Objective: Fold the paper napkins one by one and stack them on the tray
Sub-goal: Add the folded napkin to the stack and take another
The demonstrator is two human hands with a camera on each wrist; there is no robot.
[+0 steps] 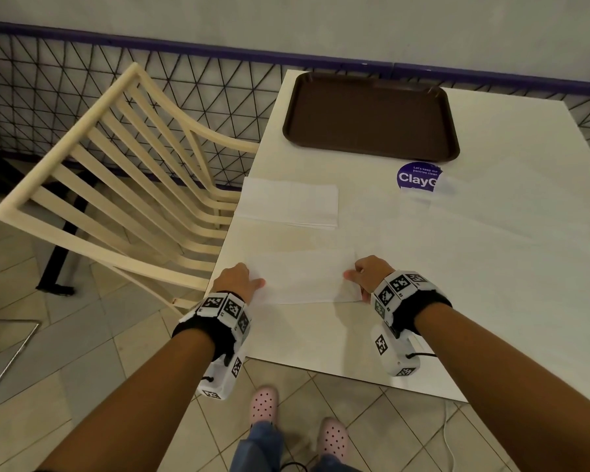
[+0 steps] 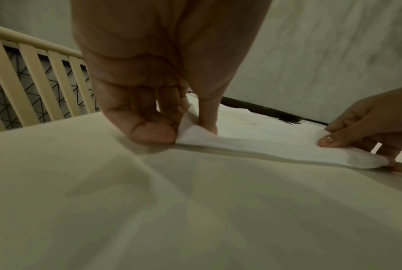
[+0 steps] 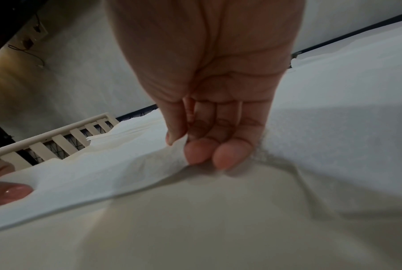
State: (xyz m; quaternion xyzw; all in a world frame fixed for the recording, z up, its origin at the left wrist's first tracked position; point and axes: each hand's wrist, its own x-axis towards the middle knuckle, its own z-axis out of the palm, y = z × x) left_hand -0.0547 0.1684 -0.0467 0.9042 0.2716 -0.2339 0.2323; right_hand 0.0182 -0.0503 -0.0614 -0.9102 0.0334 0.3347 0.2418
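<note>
**A:** What sits at the far left?

**B:** A cream slatted wooden chair stands against the left edge of the white desk, in front of a black wire-mesh fence.

**A:** And the person's left hand?

**B:** It pinches the left end of a flat white paper napkin near the desk's front edge. In the left wrist view the thumb presses on top and the curled fingers grip the edge.

**A:** What lies beyond it?

**B:** A stack of white paper napkins lies flat at the desk's left edge, well apart from the one being held. Farther back, near the fence, sits a dark brown rectangular plastic tray; none of the napkins is on it.

**A:** And to the right?

**B:** The right hand grips the napkin's right end, thumb above and fingertips curled beneath, lifting that corner slightly. A round purple sticker lies just in front of the tray.
</note>
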